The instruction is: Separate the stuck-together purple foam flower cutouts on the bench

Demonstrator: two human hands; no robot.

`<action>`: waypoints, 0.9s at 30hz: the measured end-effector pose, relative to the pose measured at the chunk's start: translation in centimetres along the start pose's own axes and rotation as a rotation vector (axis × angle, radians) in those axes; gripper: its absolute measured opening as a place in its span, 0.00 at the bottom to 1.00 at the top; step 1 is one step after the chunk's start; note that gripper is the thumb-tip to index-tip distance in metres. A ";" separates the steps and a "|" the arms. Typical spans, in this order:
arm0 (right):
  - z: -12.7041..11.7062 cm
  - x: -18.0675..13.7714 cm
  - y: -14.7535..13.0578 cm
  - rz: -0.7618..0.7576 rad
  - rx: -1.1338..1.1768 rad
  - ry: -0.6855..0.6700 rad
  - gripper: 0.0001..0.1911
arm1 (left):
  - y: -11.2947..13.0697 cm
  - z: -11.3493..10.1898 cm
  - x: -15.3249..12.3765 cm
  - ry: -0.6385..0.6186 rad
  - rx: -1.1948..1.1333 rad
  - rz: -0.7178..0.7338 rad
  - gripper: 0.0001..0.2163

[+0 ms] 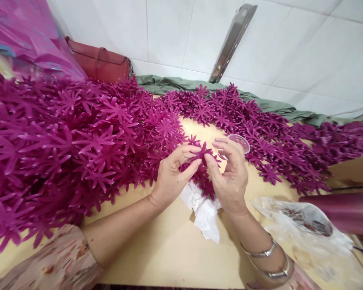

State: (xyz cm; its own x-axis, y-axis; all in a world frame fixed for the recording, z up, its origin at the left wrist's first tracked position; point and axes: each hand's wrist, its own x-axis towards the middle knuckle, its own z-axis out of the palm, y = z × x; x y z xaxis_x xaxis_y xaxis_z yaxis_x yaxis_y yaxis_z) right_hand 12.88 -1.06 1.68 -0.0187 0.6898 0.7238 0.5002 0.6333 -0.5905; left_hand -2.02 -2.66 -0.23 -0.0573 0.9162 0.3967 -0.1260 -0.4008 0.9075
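Near the middle of the table, my left hand (177, 167) pinches one side of a magenta artificial flower petal piece (205, 151), shaped like a many-pointed star. My right hand (231, 175) has its thumb against the other side of the same piece, with the fingers curled above. Directly below the hands lie more magenta petal pieces (208, 188) and a crumpled white cloth or tissue (207, 219). Just behind my right fingers sits a small clear round dish (239, 141), partly hidden by them.
A large heap of magenta petal pieces (87, 133) covers the left side, and another pile (260, 129) runs along the back right. A clear plastic bag (305, 229) with dark small items lies right. Behind stand a red handbag (99, 60), green cloth (169, 83) and a metal bracket (234, 42).
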 end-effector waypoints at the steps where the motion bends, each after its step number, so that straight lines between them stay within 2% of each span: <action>1: 0.0 0.0 -0.1 0.002 -0.015 -0.024 0.10 | -0.1 0.1 0.0 0.003 -0.047 -0.036 0.12; 6: 0.1 0.0 -0.3 0.004 -0.043 -0.031 0.07 | -0.1 0.4 0.4 0.057 -0.232 -0.147 0.19; 17: 0.2 0.0 -0.2 0.028 0.017 -0.049 0.01 | -0.3 0.4 0.6 0.040 -0.263 -0.205 0.14; 19: 0.4 0.0 -0.2 0.099 0.104 -0.061 0.03 | -0.4 0.3 0.7 0.045 -0.246 -0.207 0.12; 23: 0.9 0.0 0.0 0.364 0.405 -0.085 0.18 | -0.4 0.1 0.7 0.052 -0.170 -0.178 0.08; 25: 1.0 0.0 0.3 0.466 0.500 -0.121 0.18 | -0.4 0.1 0.7 0.057 -0.151 -0.162 0.08; 27: 0.9 0.0 0.5 0.528 0.519 -0.146 0.11 | -0.6 0.0 0.7 0.062 -0.136 -0.158 0.08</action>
State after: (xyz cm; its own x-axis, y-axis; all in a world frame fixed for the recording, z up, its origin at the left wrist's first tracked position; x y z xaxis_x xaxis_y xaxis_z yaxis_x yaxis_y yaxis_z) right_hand 12.34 -0.38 1.08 -0.0219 0.9640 0.2650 0.0035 0.2652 -0.9642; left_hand -1.95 -1.78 -0.47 -0.0864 0.9674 0.2382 -0.2707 -0.2529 0.9289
